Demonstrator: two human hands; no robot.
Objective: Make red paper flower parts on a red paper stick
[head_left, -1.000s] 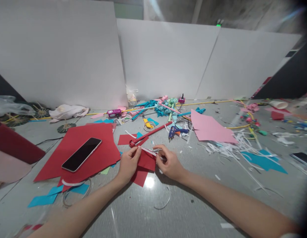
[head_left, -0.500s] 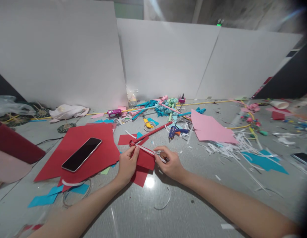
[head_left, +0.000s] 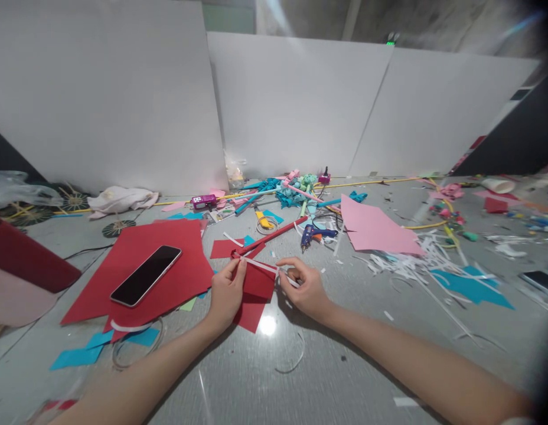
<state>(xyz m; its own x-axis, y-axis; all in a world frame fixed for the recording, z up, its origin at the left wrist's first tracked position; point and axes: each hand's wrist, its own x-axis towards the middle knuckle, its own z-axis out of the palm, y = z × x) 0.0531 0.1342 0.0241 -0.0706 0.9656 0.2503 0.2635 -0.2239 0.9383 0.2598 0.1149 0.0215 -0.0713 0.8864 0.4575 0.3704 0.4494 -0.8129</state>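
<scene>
My left hand is closed, thumb and fingers pinching a red piece of paper by its upper left part. Along the paper's top edge runs a narrow white strip that looks like tape. At the paper's right corner, my right hand is closed with bent fingers on a white strip end, which shows partly between them. Another red paper piece lies under the held one. Just beyond my left fingertips is a rolled red paper stick.
A phone rests on a large red sheet at left. Ahead lie a blue glue gun, a yellow cutter and a pink sheet. White strip scraps are heaped at right. White panels stand behind.
My right fingers have shifted slightly right and up at the paper's corner, and more of that corner shows. The left hand has barely moved.
</scene>
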